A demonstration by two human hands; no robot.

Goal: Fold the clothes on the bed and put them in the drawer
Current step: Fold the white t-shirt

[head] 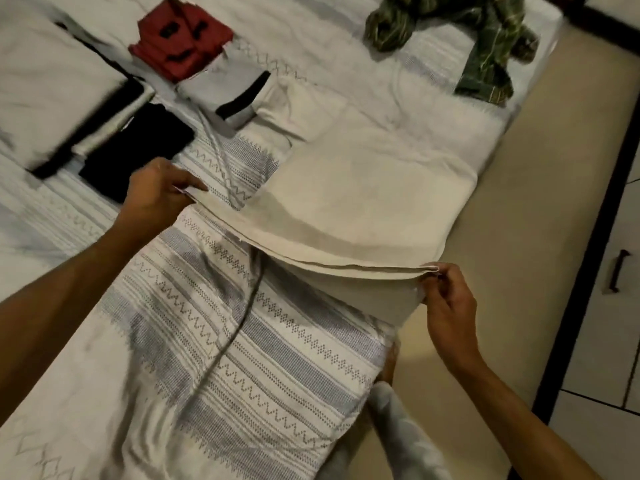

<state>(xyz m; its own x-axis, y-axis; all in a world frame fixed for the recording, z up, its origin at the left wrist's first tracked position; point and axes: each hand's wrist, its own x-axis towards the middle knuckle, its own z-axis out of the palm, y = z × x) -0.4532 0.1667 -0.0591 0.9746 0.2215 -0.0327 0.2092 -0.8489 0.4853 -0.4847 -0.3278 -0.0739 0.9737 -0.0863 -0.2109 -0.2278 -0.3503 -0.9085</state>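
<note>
A beige garment lies across the right half of the bed, its near edge lifted off the patterned cover. My left hand pinches that edge's left corner. My right hand pinches the right corner, near the bed's side. A folded red garment, a folded grey one with a black band, a folded black one and a white and black one lie at the back left. A crumpled green patterned garment sits at the back right.
A beige bed base runs along the right side of the mattress. A white drawer front with a dark handle stands at the far right. A white pillow lies at the back left. My foot shows beside the bed.
</note>
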